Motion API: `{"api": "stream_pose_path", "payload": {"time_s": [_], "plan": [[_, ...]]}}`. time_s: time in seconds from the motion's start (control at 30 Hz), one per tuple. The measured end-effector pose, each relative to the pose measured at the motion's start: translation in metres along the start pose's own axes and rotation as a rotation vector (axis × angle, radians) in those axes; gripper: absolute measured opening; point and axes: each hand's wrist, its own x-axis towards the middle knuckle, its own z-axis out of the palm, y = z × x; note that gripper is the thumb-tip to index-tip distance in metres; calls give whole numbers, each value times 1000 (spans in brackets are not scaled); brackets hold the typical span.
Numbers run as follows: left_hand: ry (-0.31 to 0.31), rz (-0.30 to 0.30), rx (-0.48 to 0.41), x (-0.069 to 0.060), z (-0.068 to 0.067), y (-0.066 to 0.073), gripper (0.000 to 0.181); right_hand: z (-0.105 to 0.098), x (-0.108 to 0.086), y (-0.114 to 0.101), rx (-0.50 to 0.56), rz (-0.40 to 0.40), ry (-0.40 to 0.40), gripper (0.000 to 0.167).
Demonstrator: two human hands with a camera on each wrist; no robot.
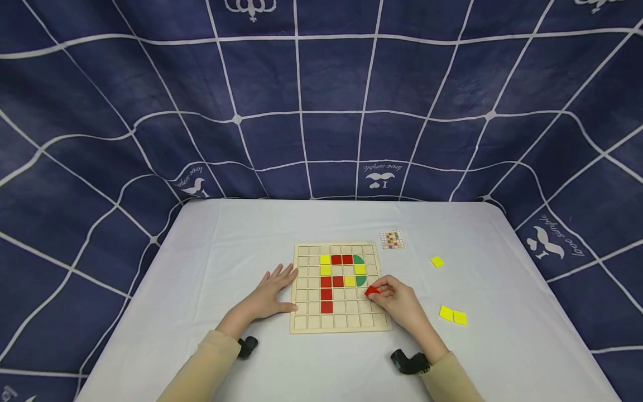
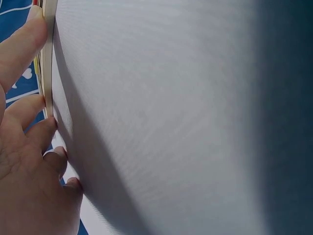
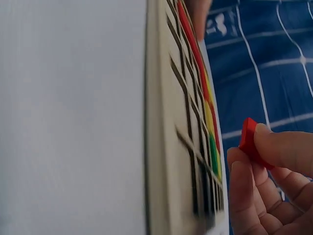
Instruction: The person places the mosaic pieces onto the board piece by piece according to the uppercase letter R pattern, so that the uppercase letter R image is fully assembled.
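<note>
Wooden grid board (image 1: 353,322) on white tablecloth (image 1: 241,234); its cells hold six red squares (image 1: 327,307), four yellow squares (image 1: 360,269) and two green rounded pieces (image 1: 361,280), laid out in a P shape. Left hand (image 1: 268,293): fingers spread, thumb and fingertips at the board's left edge. Right hand (image 1: 399,301): thumb and finger pinching a red tile (image 1: 372,291) over the board's right part, below the lower green piece. Head view only: patterned card (image 1: 392,239) beyond the board's far right corner; three loose yellow tiles (image 1: 446,312) on the cloth to the right, two of them side by side. Right wrist view shows the pinched tile's thickness and a gap between it and the board; left wrist view shows the board's side edge close up.
</note>
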Motion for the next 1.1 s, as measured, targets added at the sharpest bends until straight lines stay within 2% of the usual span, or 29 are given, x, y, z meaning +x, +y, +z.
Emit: {"api": "stream_pose_path", "payload": {"time_s": [0.2, 0.53, 0.8, 1.1], "plan": [[2, 3, -8, 0, 0, 0, 94, 31, -5, -11, -11, -109, -79, 17], [-3, 3, -2, 1, 0, -1, 94, 62, -11, -22, -12, -231, -190, 14], [0, 11, -7, 0, 0, -1, 93, 75, -14, -29, -85, -291, -229, 8], [-1, 6, -3, 0, 0, -1, 93, 73, -16, -34, -118, -319, -249, 6]]}}
